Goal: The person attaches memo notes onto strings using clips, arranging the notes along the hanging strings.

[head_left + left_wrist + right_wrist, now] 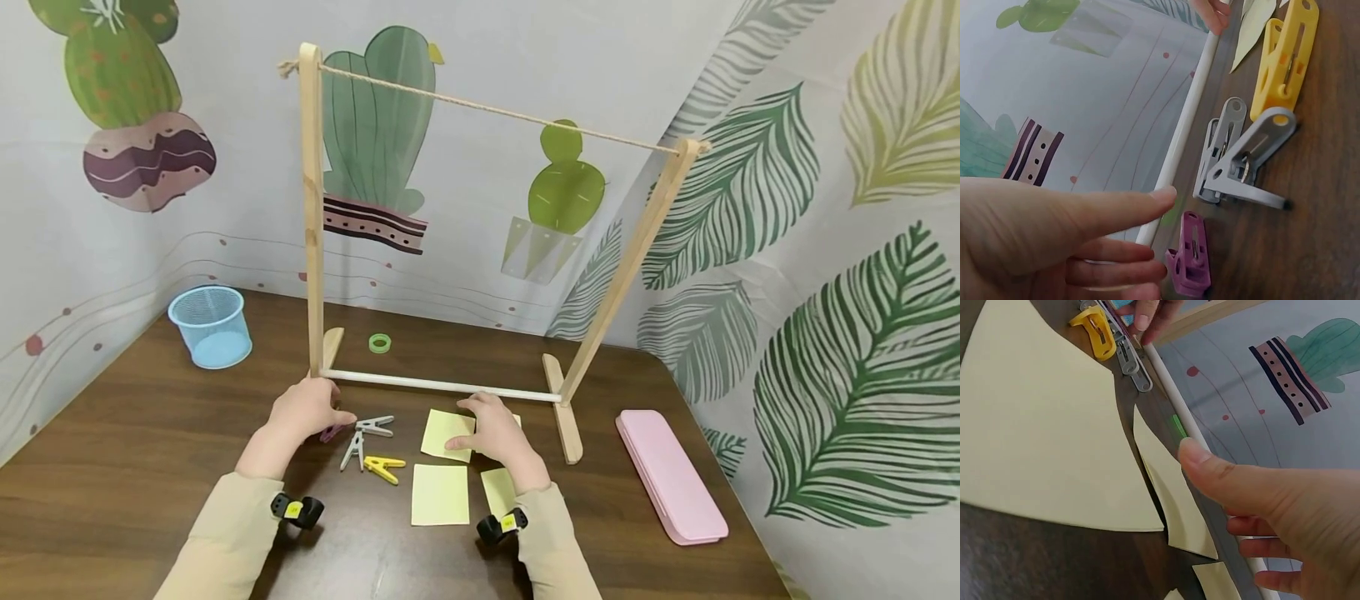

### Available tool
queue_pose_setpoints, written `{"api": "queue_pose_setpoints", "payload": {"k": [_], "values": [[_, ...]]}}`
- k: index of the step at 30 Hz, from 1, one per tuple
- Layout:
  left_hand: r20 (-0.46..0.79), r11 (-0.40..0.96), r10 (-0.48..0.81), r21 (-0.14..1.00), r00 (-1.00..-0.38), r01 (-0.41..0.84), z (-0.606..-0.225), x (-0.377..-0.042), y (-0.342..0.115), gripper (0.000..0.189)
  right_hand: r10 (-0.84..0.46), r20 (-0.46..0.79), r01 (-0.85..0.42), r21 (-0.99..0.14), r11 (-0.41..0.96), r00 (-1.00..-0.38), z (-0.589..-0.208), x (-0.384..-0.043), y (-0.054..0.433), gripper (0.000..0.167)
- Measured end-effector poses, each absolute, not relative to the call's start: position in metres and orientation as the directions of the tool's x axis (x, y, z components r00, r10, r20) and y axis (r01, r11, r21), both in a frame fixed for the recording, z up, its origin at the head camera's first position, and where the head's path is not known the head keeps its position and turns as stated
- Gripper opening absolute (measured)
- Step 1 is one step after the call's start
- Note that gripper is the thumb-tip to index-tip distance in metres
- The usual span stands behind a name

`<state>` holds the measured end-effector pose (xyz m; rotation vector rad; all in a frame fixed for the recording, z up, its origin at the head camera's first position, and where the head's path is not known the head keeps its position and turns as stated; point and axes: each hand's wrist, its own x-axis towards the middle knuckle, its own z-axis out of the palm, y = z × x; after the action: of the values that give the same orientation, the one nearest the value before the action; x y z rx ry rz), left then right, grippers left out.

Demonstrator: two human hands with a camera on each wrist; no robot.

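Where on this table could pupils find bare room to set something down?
Bare table lies left of the left sleeve, nearer than the blue basket; behind the white bar, right of the green ring; and between the right sleeve and pink case. Crowded: the middle, where clothespins and yellow notes lie close together.

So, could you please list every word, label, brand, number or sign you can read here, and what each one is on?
None can be read.
Yellow label on the left wrist: dark marks, too small to read.
Yellow label on the right wrist: dark marks, too small to read.
Yellow paper squares: no writing on the parts that show.
Pink case: no lettering visible.
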<state>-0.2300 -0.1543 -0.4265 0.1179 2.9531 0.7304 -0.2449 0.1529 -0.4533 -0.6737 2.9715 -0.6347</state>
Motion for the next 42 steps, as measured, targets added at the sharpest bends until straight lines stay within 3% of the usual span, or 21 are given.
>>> {"api": "queue_pose_setpoints", "payload": {"k": [5,18,27,42], "values": [[-0.124,0.900,0.059,0.437,-0.991,-0.001,-0.424,-0.228,-0.151,0.030,-0.435,0.049,-0.422,-0.355,0.834,-0.899,-0.451,-0.245,0.154,0.081],[-0.138,0.926,-0.031,0.369,-0.990,-0.080,-0.427,-0.232,-0.143,0.038,-0.435,0.038,-0.427,-0.283,0.859,-0.900,-0.452,-0.243,0.154,0.085],[-0.110,0.930,-0.069,0.352,-0.992,-0.103,-0.426,-0.230,-0.136,0.043,-0.427,0.048,-0.419,-0.319,0.850,-0.903,-0.454,-0.243,0.154,0.078],[-0.072,0.929,-0.109,0.348,-0.991,-0.128,-0.431,-0.230,-0.130,0.053,-0.390,0.045,-0.370,-0.438,0.820,-0.919,-0.459,-0.246,0.150,0.085]]}}
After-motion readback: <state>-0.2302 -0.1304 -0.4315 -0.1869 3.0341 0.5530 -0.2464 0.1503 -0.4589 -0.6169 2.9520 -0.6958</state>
